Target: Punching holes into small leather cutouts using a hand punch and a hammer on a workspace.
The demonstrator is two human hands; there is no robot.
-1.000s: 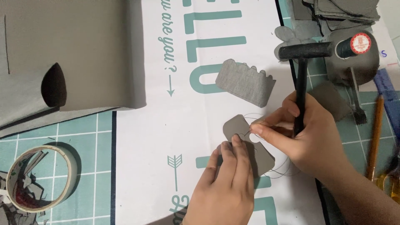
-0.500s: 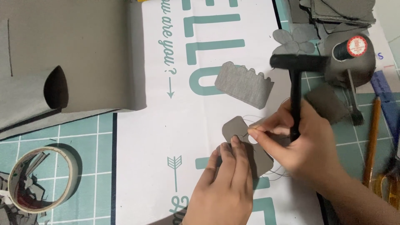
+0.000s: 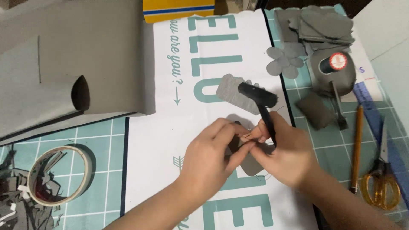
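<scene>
A small grey felt piece (image 3: 251, 164) is held flat on the white printed sheet (image 3: 170, 140), low and right of centre, mostly hidden beneath both hands. The left hand (image 3: 213, 153) is laid over its left part, with thumb and fingertips pinched narrowly at the felt's upper edge. The right hand (image 3: 283, 155) is closed around the handle of a small black hammer (image 3: 262, 104), whose head is raised and tilted above the fingers; the thumb and forefinger of that hand are also pinched narrowly against the left fingertips, over something thin and pale that cannot be made out. A fine dark thread is seen curling beside the felt under the right hand.

Just behind the hammer head, a second grey felt piece with a scalloped edge (image 3: 232, 91) is lying on the sheet. To the right, on the teal cutting mat (image 3: 328, 140), a grey flower cutout (image 3: 284, 61), a stack of grey felt shapes (image 3: 319, 23), a thread spool with a red top (image 3: 336, 63) and a dark grey scrap (image 3: 315, 110) are found. Farther right, a pencil (image 3: 357, 149) and yellow-handled scissors (image 3: 382, 179) are placed. At the far left, a roll of tape (image 3: 57, 176) is set among grey offcuts (image 3: 15, 204), and a large grey felt sheet (image 3: 72, 59) is spread across the upper left.
</scene>
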